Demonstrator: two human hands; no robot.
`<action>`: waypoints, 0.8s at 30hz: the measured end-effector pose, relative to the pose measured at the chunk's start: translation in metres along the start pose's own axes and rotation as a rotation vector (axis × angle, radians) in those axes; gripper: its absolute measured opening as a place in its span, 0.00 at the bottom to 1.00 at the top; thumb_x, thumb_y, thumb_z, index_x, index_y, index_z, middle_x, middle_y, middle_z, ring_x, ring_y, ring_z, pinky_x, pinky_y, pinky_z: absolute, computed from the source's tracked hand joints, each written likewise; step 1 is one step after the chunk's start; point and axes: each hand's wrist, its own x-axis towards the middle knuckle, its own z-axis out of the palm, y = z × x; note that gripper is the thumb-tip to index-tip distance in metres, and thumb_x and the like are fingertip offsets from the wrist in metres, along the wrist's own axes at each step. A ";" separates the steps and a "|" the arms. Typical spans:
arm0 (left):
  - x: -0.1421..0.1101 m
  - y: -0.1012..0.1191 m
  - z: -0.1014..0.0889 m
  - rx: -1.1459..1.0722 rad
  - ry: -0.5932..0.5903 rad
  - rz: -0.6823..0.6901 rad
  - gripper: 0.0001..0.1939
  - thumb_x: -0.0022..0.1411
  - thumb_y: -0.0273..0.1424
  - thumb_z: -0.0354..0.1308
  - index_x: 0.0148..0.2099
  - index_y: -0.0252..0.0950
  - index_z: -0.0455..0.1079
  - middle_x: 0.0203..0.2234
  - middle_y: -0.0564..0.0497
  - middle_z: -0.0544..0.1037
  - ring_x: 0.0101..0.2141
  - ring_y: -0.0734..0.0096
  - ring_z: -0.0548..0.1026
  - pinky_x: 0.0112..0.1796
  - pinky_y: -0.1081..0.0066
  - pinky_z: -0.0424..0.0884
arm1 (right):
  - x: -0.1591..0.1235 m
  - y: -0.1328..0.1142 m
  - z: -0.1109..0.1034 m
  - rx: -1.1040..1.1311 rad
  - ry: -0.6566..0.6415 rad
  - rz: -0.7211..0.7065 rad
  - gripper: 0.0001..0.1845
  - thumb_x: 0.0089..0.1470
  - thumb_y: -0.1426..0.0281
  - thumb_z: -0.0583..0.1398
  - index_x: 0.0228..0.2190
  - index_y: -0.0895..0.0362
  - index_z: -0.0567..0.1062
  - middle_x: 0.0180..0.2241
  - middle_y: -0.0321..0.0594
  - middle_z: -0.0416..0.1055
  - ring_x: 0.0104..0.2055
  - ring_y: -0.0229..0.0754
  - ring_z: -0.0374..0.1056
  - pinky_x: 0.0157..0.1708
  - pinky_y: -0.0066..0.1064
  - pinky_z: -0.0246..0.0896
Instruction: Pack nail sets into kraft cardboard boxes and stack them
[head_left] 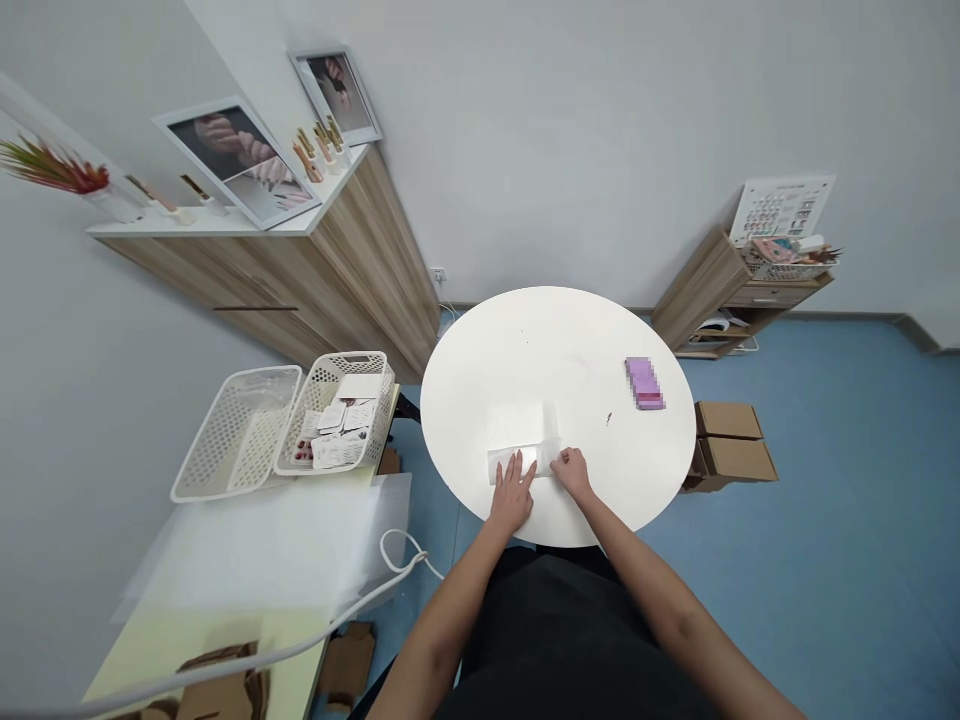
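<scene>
Head view: open left hand (512, 492) pinned a plastic sleeve (525, 461) flat on the table (559, 350) while curled right hand (572, 472) gripped its edge.

The tabletop (577, 350) is smooth glossy white, the sleeve (525, 462) thin clear plastic, the cabinet (360, 265) wood-grain laminate.

Nail salon room, framed nail photographs (232, 160) on white wall shelf (135, 228), nail colour swatch chart (781, 208), round white table (555, 330), blue floor (825, 560)
</scene>
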 end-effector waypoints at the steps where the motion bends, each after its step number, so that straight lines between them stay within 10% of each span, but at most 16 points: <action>1: 0.000 0.000 -0.002 -0.014 -0.013 -0.006 0.38 0.56 0.21 0.50 0.69 0.39 0.51 0.69 0.38 0.48 0.68 0.48 0.47 0.62 0.41 0.45 | -0.001 -0.005 0.001 0.032 -0.001 -0.083 0.04 0.42 0.70 0.58 0.25 0.54 0.66 0.33 0.40 0.66 0.35 0.44 0.64 0.37 0.35 0.62; 6: 0.002 -0.004 -0.009 -0.114 -0.074 -0.057 0.36 0.56 0.20 0.49 0.67 0.38 0.55 0.69 0.38 0.48 0.68 0.50 0.48 0.62 0.39 0.43 | -0.015 -0.028 0.012 0.114 -0.093 -0.370 0.02 0.47 0.70 0.56 0.28 0.53 0.67 0.41 0.42 0.66 0.44 0.47 0.63 0.42 0.38 0.63; 13: -0.001 -0.024 -0.007 -0.473 0.049 -0.094 0.35 0.55 0.16 0.43 0.64 0.40 0.58 0.65 0.45 0.60 0.65 0.64 0.58 0.64 0.49 0.51 | -0.020 -0.033 0.013 0.164 -0.278 -0.350 0.13 0.53 0.74 0.49 0.36 0.53 0.71 0.43 0.39 0.72 0.41 0.43 0.68 0.43 0.36 0.63; 19: -0.020 -0.028 0.008 -0.795 0.435 -0.651 0.16 0.59 0.25 0.51 0.50 0.38 0.65 0.49 0.43 0.71 0.51 0.60 0.72 0.53 0.56 0.69 | -0.023 -0.026 0.016 -0.039 -0.261 -0.440 0.25 0.50 0.80 0.50 0.49 0.54 0.66 0.42 0.41 0.71 0.40 0.44 0.66 0.41 0.36 0.63; 24: -0.016 -0.027 0.023 -1.056 0.466 -1.005 0.10 0.61 0.31 0.55 0.46 0.38 0.65 0.37 0.46 0.75 0.37 0.65 0.77 0.38 0.62 0.76 | -0.028 -0.025 0.017 -0.200 -0.188 -0.529 0.32 0.49 0.81 0.53 0.57 0.55 0.62 0.53 0.46 0.68 0.48 0.51 0.60 0.47 0.42 0.63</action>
